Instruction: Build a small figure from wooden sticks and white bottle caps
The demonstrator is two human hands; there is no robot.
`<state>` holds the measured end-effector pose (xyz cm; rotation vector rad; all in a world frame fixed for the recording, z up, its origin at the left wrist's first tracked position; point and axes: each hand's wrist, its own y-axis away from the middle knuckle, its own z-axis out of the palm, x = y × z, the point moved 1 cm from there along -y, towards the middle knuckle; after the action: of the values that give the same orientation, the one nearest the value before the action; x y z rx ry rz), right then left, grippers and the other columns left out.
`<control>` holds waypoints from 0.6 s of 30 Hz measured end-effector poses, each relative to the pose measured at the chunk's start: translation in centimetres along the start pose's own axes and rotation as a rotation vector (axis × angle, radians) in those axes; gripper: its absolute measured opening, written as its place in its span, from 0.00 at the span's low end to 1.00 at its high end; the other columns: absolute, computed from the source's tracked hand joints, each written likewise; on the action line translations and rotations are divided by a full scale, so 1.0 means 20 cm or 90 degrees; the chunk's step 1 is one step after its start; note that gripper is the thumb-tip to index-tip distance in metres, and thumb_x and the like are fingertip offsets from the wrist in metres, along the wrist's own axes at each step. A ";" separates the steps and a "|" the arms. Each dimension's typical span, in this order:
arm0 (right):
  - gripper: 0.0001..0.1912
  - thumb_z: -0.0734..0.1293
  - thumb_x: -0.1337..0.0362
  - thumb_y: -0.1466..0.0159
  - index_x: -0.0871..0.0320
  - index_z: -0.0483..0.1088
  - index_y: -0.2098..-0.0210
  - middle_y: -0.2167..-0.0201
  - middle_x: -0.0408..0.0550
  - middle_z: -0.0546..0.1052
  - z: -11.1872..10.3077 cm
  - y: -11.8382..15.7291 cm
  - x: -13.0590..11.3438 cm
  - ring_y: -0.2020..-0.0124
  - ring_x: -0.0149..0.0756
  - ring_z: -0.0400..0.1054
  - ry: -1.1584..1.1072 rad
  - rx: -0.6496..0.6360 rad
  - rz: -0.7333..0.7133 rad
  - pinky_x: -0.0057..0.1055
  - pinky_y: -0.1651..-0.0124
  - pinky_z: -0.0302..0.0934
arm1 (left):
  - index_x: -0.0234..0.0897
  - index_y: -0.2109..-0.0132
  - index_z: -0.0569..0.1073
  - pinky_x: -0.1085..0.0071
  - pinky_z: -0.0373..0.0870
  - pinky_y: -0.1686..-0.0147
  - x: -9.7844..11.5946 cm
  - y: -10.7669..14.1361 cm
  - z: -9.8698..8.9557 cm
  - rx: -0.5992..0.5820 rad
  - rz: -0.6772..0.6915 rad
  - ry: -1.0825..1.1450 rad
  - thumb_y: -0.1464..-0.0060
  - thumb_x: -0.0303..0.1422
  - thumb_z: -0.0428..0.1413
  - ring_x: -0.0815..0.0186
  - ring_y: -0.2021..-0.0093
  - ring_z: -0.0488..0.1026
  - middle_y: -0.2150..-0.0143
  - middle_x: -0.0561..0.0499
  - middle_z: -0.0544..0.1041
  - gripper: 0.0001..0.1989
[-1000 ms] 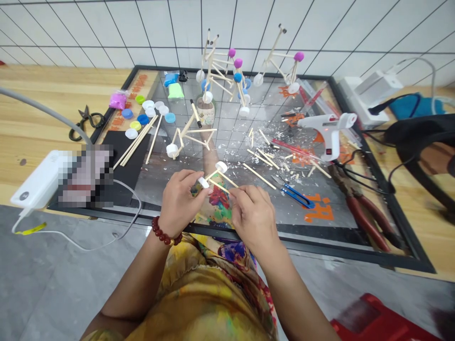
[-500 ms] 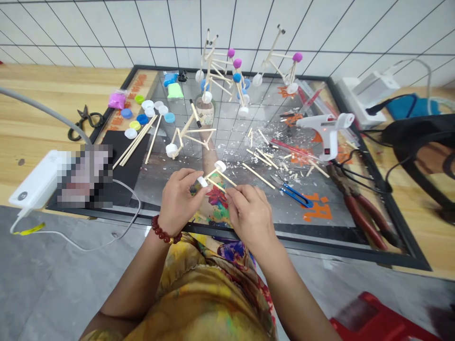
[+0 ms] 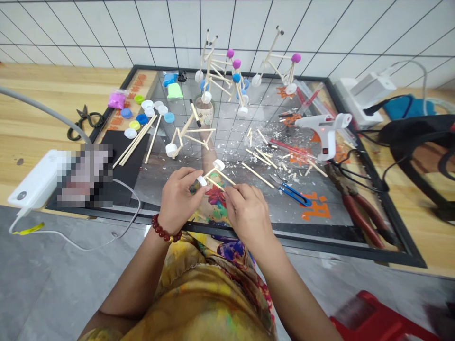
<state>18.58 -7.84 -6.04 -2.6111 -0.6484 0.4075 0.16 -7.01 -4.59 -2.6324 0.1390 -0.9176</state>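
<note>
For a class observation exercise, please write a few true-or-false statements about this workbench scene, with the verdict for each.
1. The left hand wears a red bead bracelet. True.
2. The right hand holds the white hot glue gun. False: the glue gun sits on the work mat, away to the right of the hands.
3. Both hands hold a wooden stick frame with a white bottle cap on it. True.
4. The red-handled pliers lie at the left of the mat. False: they lie at its right side.
5. Stick models with pink caps stand towards the far side of the mat. True.
</note>
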 end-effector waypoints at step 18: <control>0.05 0.68 0.66 0.35 0.55 0.76 0.61 0.66 0.46 0.78 -0.12 0.14 0.13 0.64 0.37 0.71 -0.178 0.090 0.122 0.36 0.58 0.65 | 0.39 0.44 0.73 0.64 0.76 0.55 0.00 0.00 -0.03 -0.006 -0.002 0.026 0.51 0.33 0.66 0.59 0.53 0.78 0.53 0.47 0.80 0.26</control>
<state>22.75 -9.67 -5.73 -2.5101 -0.4366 0.8579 -0.13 -7.26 -4.19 -2.6246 0.1491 -0.9746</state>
